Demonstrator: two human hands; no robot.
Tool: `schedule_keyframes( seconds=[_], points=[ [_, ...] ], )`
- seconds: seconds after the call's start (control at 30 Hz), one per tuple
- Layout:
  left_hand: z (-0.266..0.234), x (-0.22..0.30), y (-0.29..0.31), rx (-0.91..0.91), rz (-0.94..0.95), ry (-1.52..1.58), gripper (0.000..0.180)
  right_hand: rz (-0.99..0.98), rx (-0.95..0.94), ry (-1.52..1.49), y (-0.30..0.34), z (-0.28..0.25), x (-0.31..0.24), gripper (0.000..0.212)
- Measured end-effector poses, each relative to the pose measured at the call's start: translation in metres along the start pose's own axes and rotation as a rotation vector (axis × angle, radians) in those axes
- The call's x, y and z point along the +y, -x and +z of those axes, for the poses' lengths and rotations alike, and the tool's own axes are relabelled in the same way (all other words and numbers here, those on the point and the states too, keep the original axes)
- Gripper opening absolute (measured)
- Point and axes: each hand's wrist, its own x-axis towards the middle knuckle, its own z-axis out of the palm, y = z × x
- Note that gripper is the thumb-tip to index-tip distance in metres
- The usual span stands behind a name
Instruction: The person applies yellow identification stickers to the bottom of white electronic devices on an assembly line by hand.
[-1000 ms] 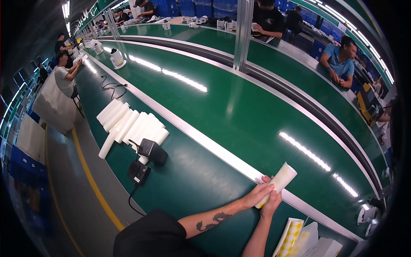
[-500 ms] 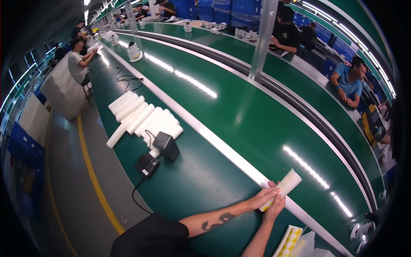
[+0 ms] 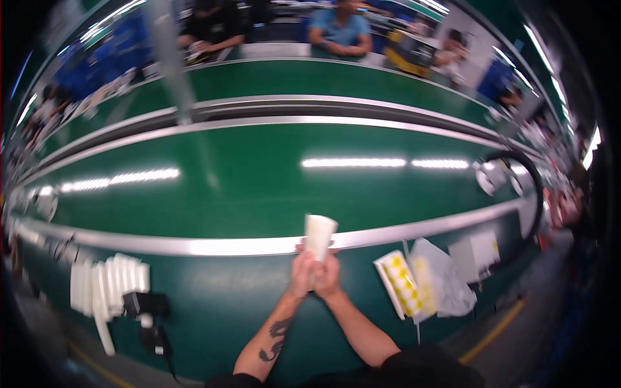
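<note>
A white tube-like piece (image 3: 320, 234) stands tilted away from me at the near metal rail, its wide end pointing up. Both my hands close round its lower part: my left hand (image 3: 301, 273) on the left side, my right hand (image 3: 328, 273) on the right. A trace of yellow shows at its bottom between the palms; the fingers hide most of that end. To the right of my hands lies a sheet of round yellow stickers (image 3: 402, 284), with a translucent plastic bag (image 3: 447, 288) beside it. A pile of similar white pieces (image 3: 119, 281) lies to the left.
Two black power adapters (image 3: 143, 304) with a cable sit beside the pile. Past the metal rail (image 3: 239, 246) runs a wide green belt (image 3: 259, 187). A white box (image 3: 482, 254) stands at right, near a curved black tube (image 3: 535, 194). People sit across the line.
My view has swung to the right, so the pile now appears farther left and the sticker sheet comes fully into sight. Both hands still hold the white piece, now more upright.
</note>
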Motion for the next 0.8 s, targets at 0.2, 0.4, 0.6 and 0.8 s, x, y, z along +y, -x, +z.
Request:
schedule_keyframes(
  seconds=[0.2,0.4,0.6,0.8],
  points=[
    [0.008,-0.013,-0.001,-0.019,-0.054,0.236,0.054,-0.005,0.028,0.096,-0.002,-0.011,-0.019,0.047],
    [0.007,-0.013,0.000,0.038,-0.142,0.296,0.055,0.089,0.004,0.004,-0.003,-0.008,-0.024,0.044],
    [0.003,-0.009,0.001,0.049,-0.158,0.276,0.056,0.119,0.014,-0.024,-0.005,-0.003,-0.025,0.041],
    [0.011,0.001,-0.002,0.043,-0.172,0.289,0.057,0.107,0.016,-0.024,-0.006,-0.007,-0.022,0.041]
  ],
)
